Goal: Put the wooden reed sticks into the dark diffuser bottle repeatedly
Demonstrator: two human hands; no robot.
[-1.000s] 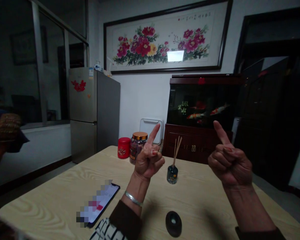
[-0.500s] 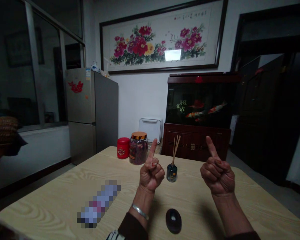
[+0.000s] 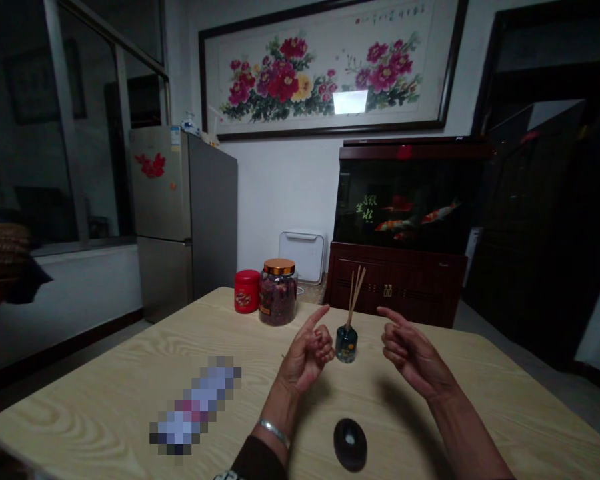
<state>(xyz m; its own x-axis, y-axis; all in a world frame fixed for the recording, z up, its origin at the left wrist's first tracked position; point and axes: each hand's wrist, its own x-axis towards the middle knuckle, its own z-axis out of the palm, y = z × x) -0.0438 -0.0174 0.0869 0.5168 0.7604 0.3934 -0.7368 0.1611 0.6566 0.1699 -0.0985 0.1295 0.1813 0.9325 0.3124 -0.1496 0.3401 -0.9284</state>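
My left hand (image 3: 307, 350) is raised over the wooden table (image 3: 125, 347), its index finger stretched up and to the right while the other fingers curl into the palm. Opposite it, my right hand (image 3: 413, 350) points its index finger up and to the left, the remaining fingers folded. Both hands are free of any object. Between them, farther back, stands a dark glass reed diffuser (image 3: 347, 344) with several thin sticks. A dark oval object with a pale spot, resembling a computer mouse (image 3: 350, 445), lies on the table nearer to me, below the hands.
At the table's far edge are a red canister (image 3: 247, 291) and a clear jar with a gold lid (image 3: 279, 293). A blurred-out long item (image 3: 195, 407) lies at left. Behind stand a fridge (image 3: 213, 220), a white appliance (image 3: 303, 257) and a fish tank (image 3: 405, 200).
Both index fingers have tilted inward from nearly upright, now pointing toward each other. My right hand has shifted left and lower, closer to the diffuser. The view has moved slightly.
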